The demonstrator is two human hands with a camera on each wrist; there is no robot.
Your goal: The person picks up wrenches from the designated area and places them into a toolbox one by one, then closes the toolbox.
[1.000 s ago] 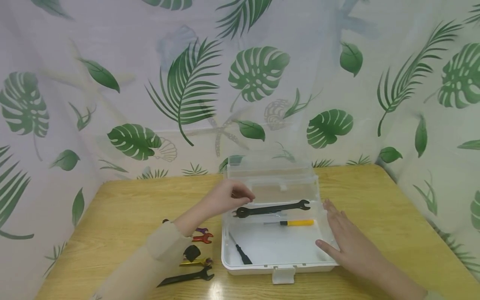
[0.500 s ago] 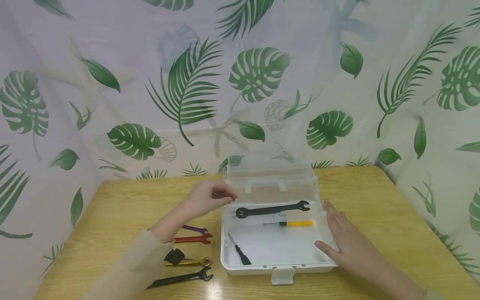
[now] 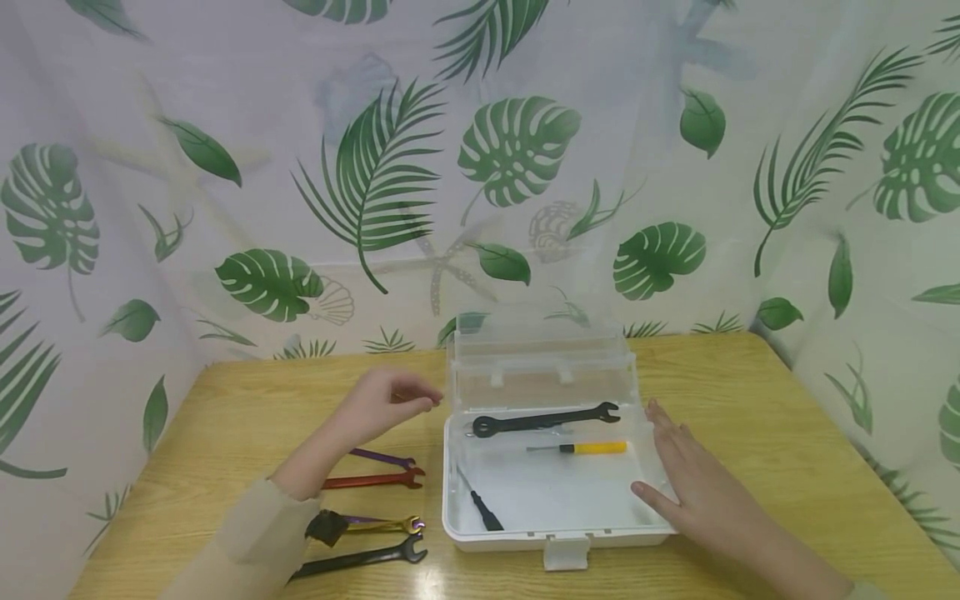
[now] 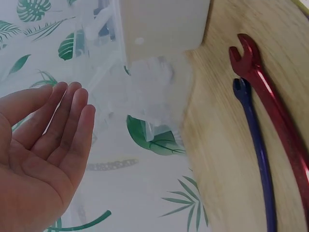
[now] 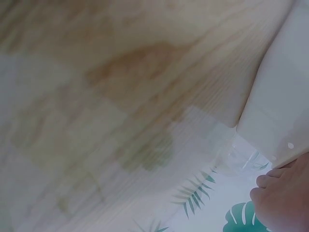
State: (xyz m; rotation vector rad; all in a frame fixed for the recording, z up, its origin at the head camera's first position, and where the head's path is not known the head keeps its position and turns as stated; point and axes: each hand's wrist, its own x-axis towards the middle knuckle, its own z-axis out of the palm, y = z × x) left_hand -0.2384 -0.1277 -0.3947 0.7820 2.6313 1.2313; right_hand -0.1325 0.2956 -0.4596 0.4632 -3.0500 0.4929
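Note:
A white toolbox (image 3: 517, 542) stands with its clear lid (image 3: 540, 346) raised. Inside lie a black wrench (image 3: 547, 418), a screwdriver with a yellow handle (image 3: 600, 448) and one with a black handle (image 3: 486, 510). Just left of the box, my left hand (image 3: 375, 406) hovers above the table, holding nothing; the left wrist view shows its palm bare and the fingers (image 4: 67, 121) loosely extended. My right hand (image 3: 701, 487) rests against the box's right side with straight fingers and the thumb over the rim. Only part of that hand shows in the right wrist view.
Left of the box lie a purple wrench (image 3: 386, 457), a red wrench (image 3: 375, 480), a gold wrench (image 3: 382, 526) and a black open-end wrench (image 3: 360, 557). A small black object (image 3: 326, 527) sits by the gold one. Behind the wooden table (image 3: 277, 400) hangs a leaf-patterned cloth (image 3: 405, 50).
My left hand has moved left, from over the toolbox's left part to outside it, uncovering more of the wrenches on the table. The right hand stays at the box.

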